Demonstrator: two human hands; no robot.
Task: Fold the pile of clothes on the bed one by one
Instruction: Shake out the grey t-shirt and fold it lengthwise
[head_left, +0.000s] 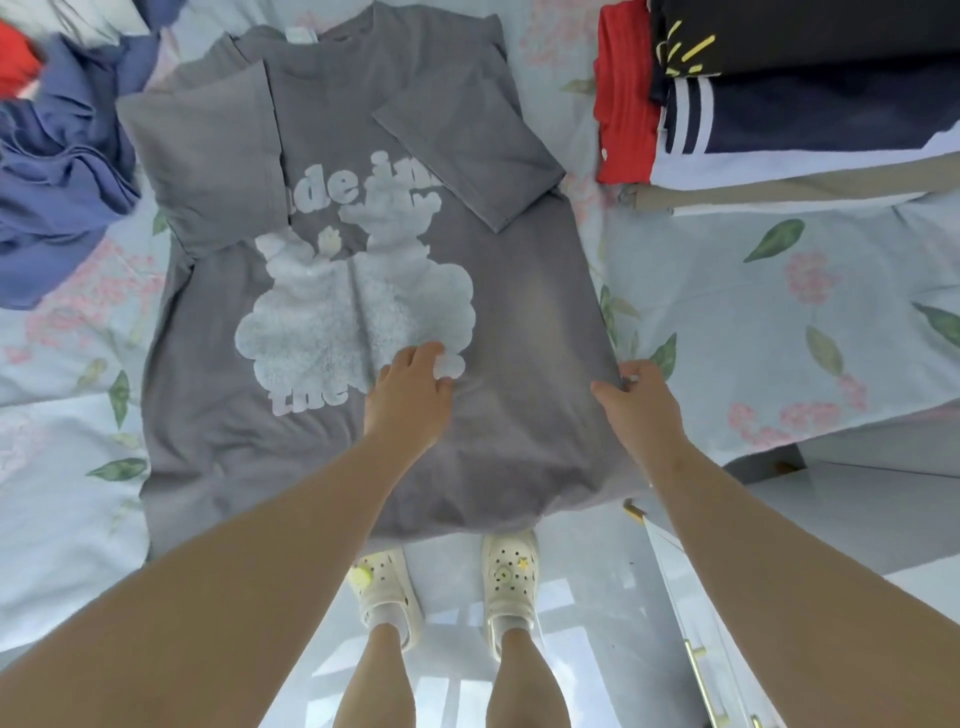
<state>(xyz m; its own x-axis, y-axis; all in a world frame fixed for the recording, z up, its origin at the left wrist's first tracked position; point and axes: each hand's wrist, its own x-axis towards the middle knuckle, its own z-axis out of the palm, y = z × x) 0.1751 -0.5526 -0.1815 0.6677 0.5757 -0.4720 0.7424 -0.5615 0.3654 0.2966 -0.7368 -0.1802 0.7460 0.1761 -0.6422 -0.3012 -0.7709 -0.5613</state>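
A grey T-shirt (524, 332) with a white fluffy print lies flat on the bed, its hem hanging over the near edge. Both sleeves are folded in over the chest. My left hand (410, 395) rests on the shirt's middle, fingers bent at the lower edge of the print. My right hand (636, 395) pinches the shirt's right side edge between thumb and fingers. An unfolded heap of blue clothes (57, 171) with a red piece lies at the far left.
A stack of folded clothes (779, 98), red, black, navy with white stripes, and beige, sits at the far right on the floral bedsheet (753, 322). My feet in white clogs stand on the pale floor below the bed edge. A white cabinet (691, 623) stands at the lower right.
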